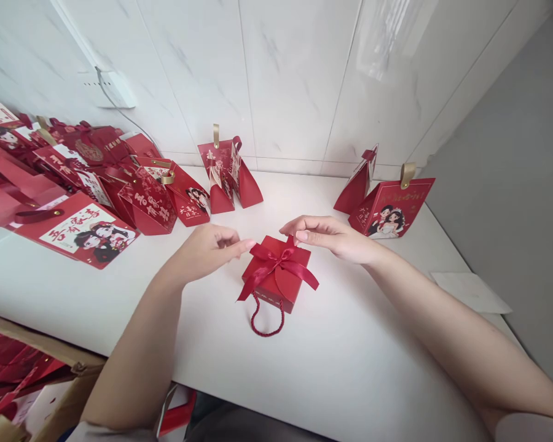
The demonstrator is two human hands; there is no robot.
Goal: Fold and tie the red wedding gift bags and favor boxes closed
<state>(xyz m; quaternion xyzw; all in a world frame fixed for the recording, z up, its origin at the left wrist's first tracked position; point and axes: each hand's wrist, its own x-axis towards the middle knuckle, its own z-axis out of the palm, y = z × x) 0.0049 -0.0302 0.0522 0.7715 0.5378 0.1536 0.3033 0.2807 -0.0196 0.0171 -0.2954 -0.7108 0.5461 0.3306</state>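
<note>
A small red gift box (276, 285) lies on the white tabletop in front of me. A shiny red ribbon bow (279, 263) is tied across its top, and a twisted red cord handle (268, 334) loops out toward me. At the box's left far corner is my left hand (212, 250), its fingers loosely bent and the thumb stretched toward a bow loop. My right hand (334, 238) hovers at the far right corner, thumb and forefinger apart around the upper ribbon loop. Neither hand visibly grips the box; whether the fingertips touch the ribbon is hard to tell.
Many red printed gift boxes (147, 202) crowd the left. Two upright tent-shaped boxes (225, 178) stand near the tiled wall, others (396, 205) at the right. A carton (46, 344) of red items sits lower left. A white sheet (470, 291) lies right; a cable (113, 101) runs from a socket.
</note>
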